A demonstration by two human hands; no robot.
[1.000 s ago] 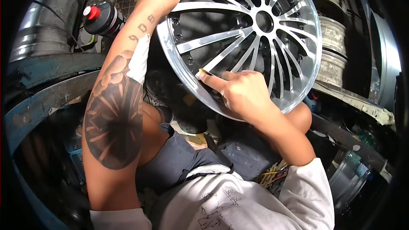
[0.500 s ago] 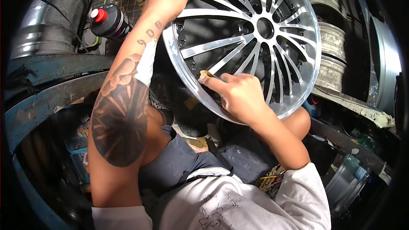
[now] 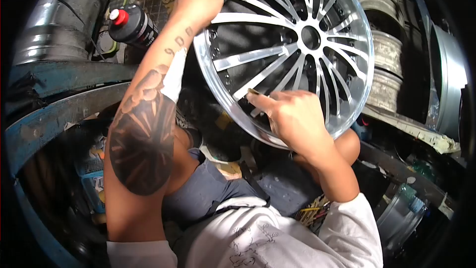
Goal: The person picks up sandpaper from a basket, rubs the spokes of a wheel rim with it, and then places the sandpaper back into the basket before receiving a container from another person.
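Silver and black in the head view, one wheel (image 3: 313, 23) sits before the person's lap, the left hand (image 3: 201, 3) gripping its upper-left edge, the half-curled right hand (image 3: 296, 118) pinching one small piece (image 3: 252, 91) by its lower-left spokes, one bottle (image 3: 130, 26) left of it, one rim stack (image 3: 385, 50) right.

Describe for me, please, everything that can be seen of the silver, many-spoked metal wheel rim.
The silver, many-spoked metal wheel rim has a shiny outer lip, bright slender spokes with dark gaps, and a hub with a round central hole. Its face is turned to the camera, its top cut off by the picture's edge. The left hand holds its upper-left edge; the right hand is over its lower part, index fingertip near a spoke's outer end. What supports it underneath is unclear.
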